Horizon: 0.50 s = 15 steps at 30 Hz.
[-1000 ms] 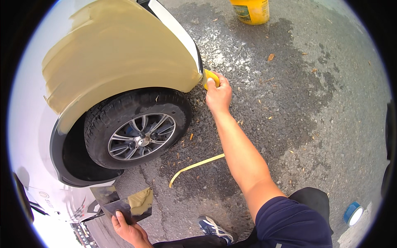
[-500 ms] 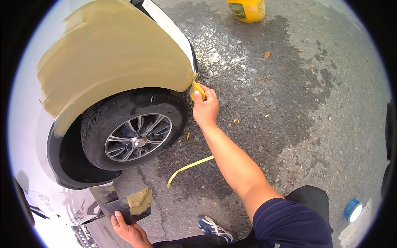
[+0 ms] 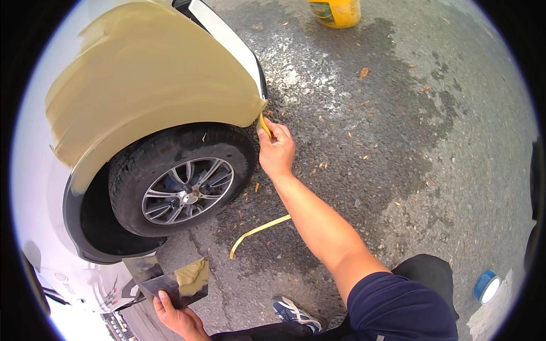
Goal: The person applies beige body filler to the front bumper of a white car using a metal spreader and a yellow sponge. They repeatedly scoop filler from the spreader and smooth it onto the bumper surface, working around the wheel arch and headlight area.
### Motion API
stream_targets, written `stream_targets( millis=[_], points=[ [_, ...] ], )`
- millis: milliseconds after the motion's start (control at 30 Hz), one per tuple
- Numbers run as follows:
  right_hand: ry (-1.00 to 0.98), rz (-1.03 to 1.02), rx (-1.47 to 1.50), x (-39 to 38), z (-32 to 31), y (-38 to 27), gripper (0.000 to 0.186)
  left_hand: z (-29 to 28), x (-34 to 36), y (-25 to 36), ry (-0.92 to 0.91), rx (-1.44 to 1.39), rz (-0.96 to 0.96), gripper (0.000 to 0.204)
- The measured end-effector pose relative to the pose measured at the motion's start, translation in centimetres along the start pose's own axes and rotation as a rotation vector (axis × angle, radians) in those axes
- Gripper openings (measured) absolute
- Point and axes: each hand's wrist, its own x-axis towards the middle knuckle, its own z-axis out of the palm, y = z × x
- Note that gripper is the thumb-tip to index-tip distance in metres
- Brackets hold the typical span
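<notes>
In the head view, the right hand [image 3: 276, 152] reaches forward and to the left, its fingers closed around a small yellow spreader [image 3: 264, 126]. The spreader's edge touches the lower rear corner of the car's fender [image 3: 153, 85], just where the beige filler coat ends above the tyre [image 3: 182, 176]. The spreader lies above and slightly left of the knuckles, its long axis running roughly up and down, tilted a little toward the panel. The right hand is by far the nearer of the two to the fender.

The left hand [image 3: 179, 315] sits low at the bottom edge, well apart from the panel. It grips a dark flat mixing board [image 3: 173, 281] by its near edge, thumb on top, with a smear of beige filler [image 3: 192, 275] on the board's right part. The board lies about level, near the front of the wheel arch.

On the asphalt ground [image 3: 409, 170] between the arm and the wheel lies a curved strip of yellow tape [image 3: 256, 233]. A yellow bucket [image 3: 335, 11] stands at the top edge, cut off by the frame. A blue tape roll [image 3: 485, 287] rests at the lower right, near the rim. One shoe [image 3: 296, 314] shows beside the dark trousers.

Most of the spreader is hidden inside the fingers, so its full shape is hard to tell. The left hand's fingers are under the board and out of sight.
</notes>
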Motion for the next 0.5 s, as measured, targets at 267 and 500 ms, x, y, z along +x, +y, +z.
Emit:
stream_targets(
  millis=[267, 500],
  points=[
    [0.114, -0.072, -0.027, 2.1, 0.1, -0.7, 0.029, 0.1, 0.2, 0.1, -0.018, -0.025, -0.001, 0.018],
    [0.062, -0.113, -0.256, 0.0, -0.7, 0.3, 0.027, 0.6, 0.2, 0.0, -0.071, -0.041, 0.032, 0.016]
  ],
)
